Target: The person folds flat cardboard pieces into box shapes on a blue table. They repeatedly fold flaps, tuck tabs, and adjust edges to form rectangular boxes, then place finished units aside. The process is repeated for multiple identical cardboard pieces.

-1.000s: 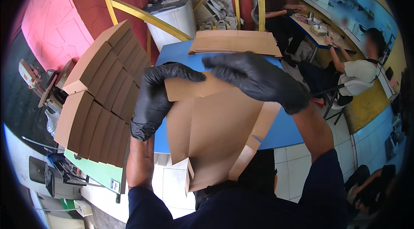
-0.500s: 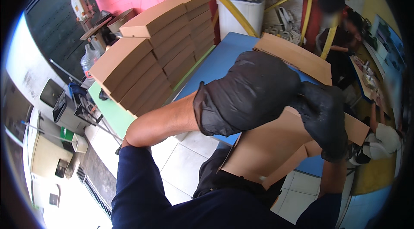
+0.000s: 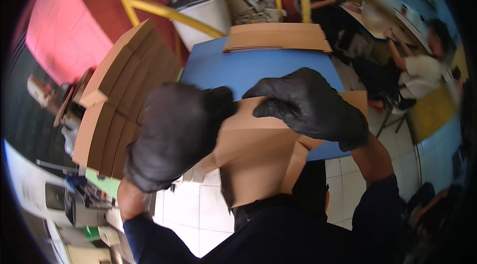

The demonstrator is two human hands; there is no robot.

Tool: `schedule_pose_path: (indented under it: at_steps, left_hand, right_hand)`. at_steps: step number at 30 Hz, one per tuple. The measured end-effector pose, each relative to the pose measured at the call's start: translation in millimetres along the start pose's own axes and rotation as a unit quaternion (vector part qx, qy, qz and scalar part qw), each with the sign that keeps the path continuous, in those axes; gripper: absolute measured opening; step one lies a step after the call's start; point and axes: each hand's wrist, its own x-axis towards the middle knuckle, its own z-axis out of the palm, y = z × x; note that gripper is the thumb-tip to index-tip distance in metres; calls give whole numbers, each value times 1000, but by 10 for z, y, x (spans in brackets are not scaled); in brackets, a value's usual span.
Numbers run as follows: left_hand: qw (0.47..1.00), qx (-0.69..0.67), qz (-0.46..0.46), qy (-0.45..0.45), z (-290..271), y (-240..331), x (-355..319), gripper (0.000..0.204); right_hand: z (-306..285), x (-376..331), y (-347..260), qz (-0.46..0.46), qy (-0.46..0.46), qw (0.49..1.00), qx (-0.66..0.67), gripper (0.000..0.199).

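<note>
A brown cardboard box [image 3: 256,152], partly folded, stands tilted against my body, its flaps and side panels at different angles. My right hand [image 3: 310,107], in a black glove, is closed over the box's upper edge with the fingers bent. At the upper left corner of the same piece, my left hand [image 3: 179,135], also black-gloved, is closed and slightly blurred. Its thumb points toward the right hand, and its other fingertips are hidden behind the hand.
Ahead lies a blue table [image 3: 213,68] bearing flat cardboard sheets [image 3: 278,36] at its far edge. Stacked brown boxes [image 3: 117,90] stand at the left. Yellow metal bars [image 3: 174,14] and a white bin [image 3: 203,13] are behind. Other people sit at a bench on the right.
My view has swung to the right. My hands, close together before, are now apart, the left at the box's left side and the right on its upper edge.
</note>
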Motion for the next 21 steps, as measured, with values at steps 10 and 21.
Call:
schedule_pose_path:
  at_steps: [10, 21]
  left_hand:
    - [999, -9, -25, -31, 26, 43, 76, 6]
    - [990, -83, -92, -68, -104, -154, 113, 10]
  right_hand:
    - [81, 1, 76, -34, 47, 996, -70, 13]
    - [-296, -103, 243, -12, -13, 996, -92, 13]
